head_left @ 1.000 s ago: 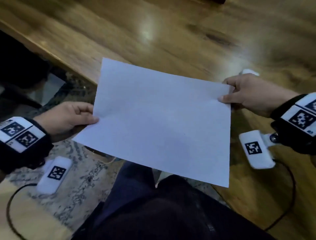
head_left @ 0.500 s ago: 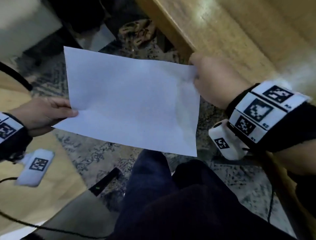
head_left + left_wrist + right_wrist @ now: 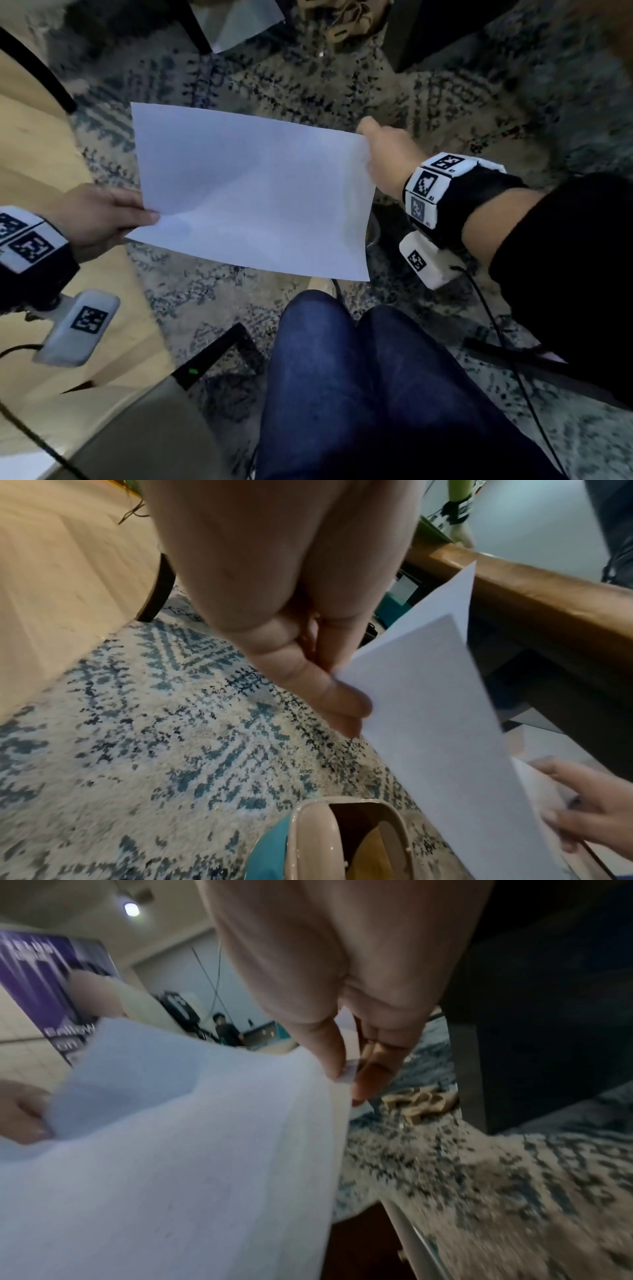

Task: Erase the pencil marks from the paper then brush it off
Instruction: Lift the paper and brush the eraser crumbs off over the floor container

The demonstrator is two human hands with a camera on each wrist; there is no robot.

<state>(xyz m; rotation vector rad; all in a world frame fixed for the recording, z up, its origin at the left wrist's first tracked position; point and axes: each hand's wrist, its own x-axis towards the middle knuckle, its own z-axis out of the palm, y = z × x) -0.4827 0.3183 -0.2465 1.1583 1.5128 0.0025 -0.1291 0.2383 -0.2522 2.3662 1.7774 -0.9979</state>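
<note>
A white sheet of paper [image 3: 250, 195] hangs in the air over the patterned rug, away from the table. My left hand [image 3: 113, 216] pinches its left edge, thumb on top. My right hand [image 3: 380, 161] pinches the right edge near the upper corner. In the left wrist view the paper [image 3: 428, 710] runs diagonally from my left hand [image 3: 342, 704] to the right hand [image 3: 582, 810]. The right wrist view shows my right hand [image 3: 346, 1074] clamping the paper [image 3: 171, 1150] along with a small white block, perhaps an eraser [image 3: 349, 1070]. No pencil marks are visible on the sheet.
A blue and beige rug [image 3: 445, 102] lies under the paper. My legs in blue jeans [image 3: 359, 394] are at the bottom. A light wooden floor [image 3: 34, 164] is at left, a dark table leg [image 3: 428, 31] at upper right. A beige bin [image 3: 352, 840] stands below the paper.
Both hands have carried the paper off the wooden table and out over the rug. The view has swung down and left with it; the tabletop is gone from sight.
</note>
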